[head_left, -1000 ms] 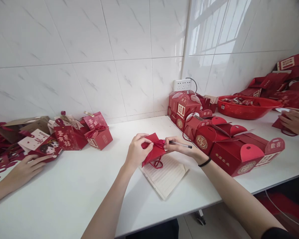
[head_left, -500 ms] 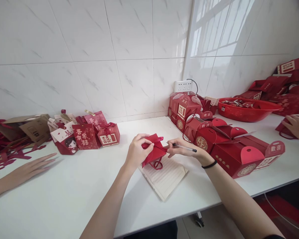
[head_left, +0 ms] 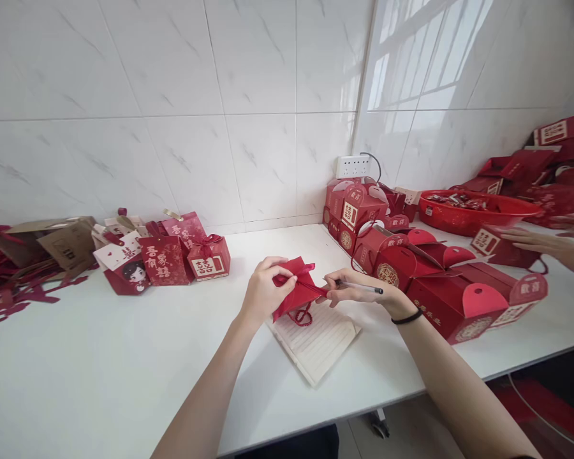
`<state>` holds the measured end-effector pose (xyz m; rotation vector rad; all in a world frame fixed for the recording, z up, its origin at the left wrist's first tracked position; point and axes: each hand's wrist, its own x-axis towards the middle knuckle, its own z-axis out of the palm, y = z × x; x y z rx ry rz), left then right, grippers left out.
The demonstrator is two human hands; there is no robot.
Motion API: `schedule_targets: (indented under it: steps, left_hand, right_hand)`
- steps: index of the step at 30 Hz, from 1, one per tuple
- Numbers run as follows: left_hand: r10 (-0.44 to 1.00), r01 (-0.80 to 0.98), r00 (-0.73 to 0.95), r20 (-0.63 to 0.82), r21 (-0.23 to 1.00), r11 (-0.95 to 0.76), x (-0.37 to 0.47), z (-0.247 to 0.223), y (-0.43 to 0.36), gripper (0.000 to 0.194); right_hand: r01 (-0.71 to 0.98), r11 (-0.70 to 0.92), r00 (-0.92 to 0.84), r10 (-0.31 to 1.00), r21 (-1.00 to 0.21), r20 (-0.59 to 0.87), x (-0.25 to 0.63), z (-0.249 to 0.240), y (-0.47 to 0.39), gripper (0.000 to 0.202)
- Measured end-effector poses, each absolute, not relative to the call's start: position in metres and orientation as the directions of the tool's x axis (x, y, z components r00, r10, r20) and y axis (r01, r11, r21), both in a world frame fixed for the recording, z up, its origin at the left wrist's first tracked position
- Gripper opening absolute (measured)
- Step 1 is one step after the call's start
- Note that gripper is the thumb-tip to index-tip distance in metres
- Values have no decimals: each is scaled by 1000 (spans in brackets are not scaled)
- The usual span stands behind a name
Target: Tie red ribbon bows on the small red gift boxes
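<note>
My left hand (head_left: 266, 287) pinches a small red gift box (head_left: 293, 298), thumb on top beside its ribbon knot. A red ribbon (head_left: 319, 291) runs from the knot to the fingertips of my right hand (head_left: 347, 288), which grip its end. Tucked in that same hand, a pen (head_left: 361, 287) points to the right. A dark band circles my right wrist. Below the box hangs a twisted red cord (head_left: 302, 314), over an open lined notebook (head_left: 316, 344) on the white table.
Finished-looking red and white boxes (head_left: 165, 260) stand at left, near brown cartons (head_left: 62, 242) and red ribbons. Folded red boxes (head_left: 459, 299) crowd the right side. Behind them is a red basin (head_left: 478, 220) of small wrapped items. Another person's hands (head_left: 550, 245) hold a box at far right.
My right hand has moved slightly right, drawing the ribbon end out from the box. The other person's hand at left has gone; at right, a box has come forward in another person's hands.
</note>
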<state>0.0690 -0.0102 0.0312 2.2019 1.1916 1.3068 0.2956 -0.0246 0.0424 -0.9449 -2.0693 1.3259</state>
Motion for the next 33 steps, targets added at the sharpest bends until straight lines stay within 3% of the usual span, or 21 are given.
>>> schedule_targets:
  steps: [4, 7, 9, 12, 15, 20, 24, 28, 33]
  left_hand:
    - [788, 499, 216, 576, 629, -596, 68, 29, -9, 6]
    - [778, 505, 224, 588, 613, -608, 68, 27, -9, 6]
    - [761, 509, 239, 603, 589, -627, 69, 26, -9, 5]
    - [737, 509, 265, 622, 559, -654, 69, 24, -9, 12]
    - [725, 495, 272, 633, 554, -670, 69, 23, -9, 27]
    - [710, 468, 258, 655, 558, -685, 70, 22, -10, 30]
    - [717, 461, 261, 647, 568, -681, 69, 21, -10, 28]
    - [736, 457, 259, 625, 593, -664, 69, 21, -10, 28]
    - [745, 450, 257, 616, 605, -656, 71, 22, -10, 35]
  right_hand:
    - [383, 367, -528, 840, -848, 125, 298, 41, -23, 39]
    - [532, 459, -127, 874, -711, 470, 295, 31, -18, 35]
    - [612, 554, 56, 681, -564, 730, 288, 23, -17, 26]
    - [558, 802, -116, 331, -214, 936, 269, 12, -23, 12]
    - [393, 919, -370, 132, 26, 920, 245, 7, -34, 18]
    - [343, 924, -547, 49, 171, 836, 227, 3, -42, 12]
    - [401, 895, -537, 54, 198, 842, 225, 3, -44, 2]
    - [449, 878, -527, 111, 165, 843, 224, 1, -44, 11]
    - [460, 879, -476, 126, 125, 870, 219, -2, -41, 6]
